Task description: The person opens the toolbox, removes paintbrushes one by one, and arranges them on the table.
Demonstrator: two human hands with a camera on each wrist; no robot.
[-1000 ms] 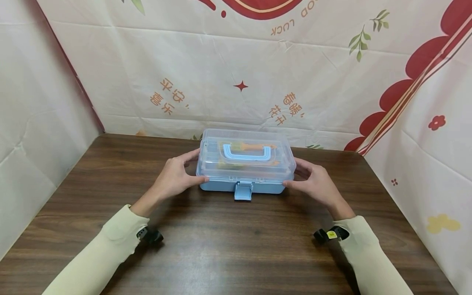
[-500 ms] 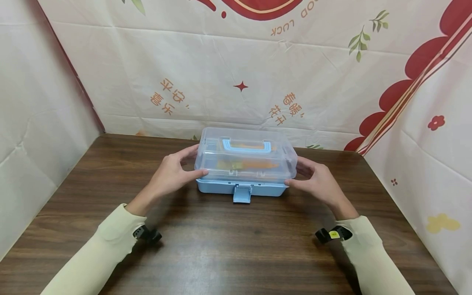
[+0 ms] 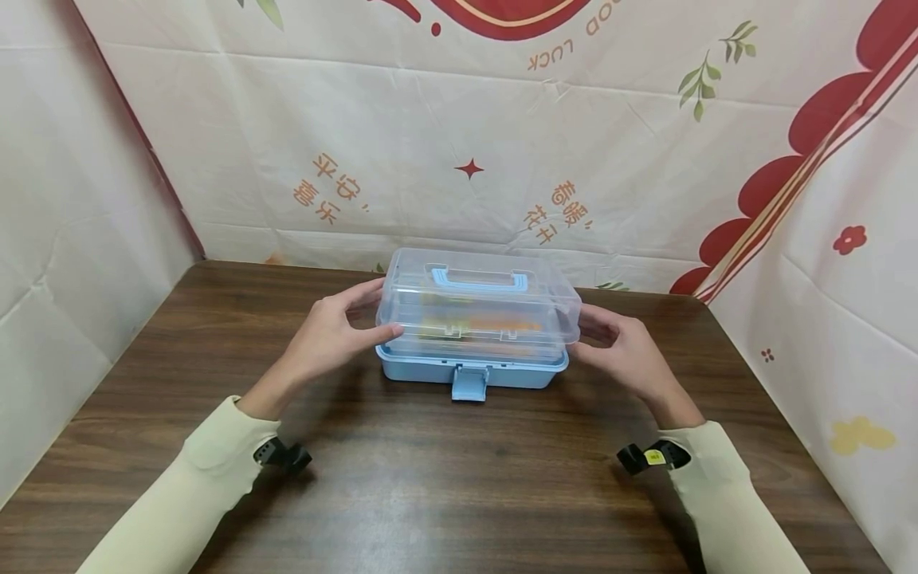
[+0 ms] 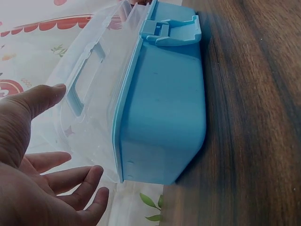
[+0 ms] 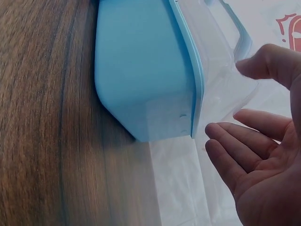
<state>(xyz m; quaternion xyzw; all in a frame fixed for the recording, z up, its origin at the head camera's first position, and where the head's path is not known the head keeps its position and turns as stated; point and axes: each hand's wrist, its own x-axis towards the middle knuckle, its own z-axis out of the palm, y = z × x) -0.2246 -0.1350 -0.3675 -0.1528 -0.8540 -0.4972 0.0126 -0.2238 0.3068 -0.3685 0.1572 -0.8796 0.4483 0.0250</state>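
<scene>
On the dark bench [image 3: 445, 486], the blue box [image 3: 509, 375] sits between the left grip [image 3: 324, 339] and right grip [image 3: 625, 357], both holding its clear lid [image 3: 476, 307], which has risen further, leaving the box apparently part-open.

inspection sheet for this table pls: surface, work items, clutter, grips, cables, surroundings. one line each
Surface: brown wood-grain table, light glare near the middle.
Work items: blue box base on the table, front latch flipped open; clear lid with blue handle, its front edge above the base rim; orange-yellow contents show through, too blurred to identify.
Clutter: nothing seen.
Grips: left grip holds the lid's left end, right grip its right end; contact pressure can't be judged.
Cables: nothing seen.
Surroundings: white cloth backdrop behind the table, printed with leaves and lettering.
</scene>
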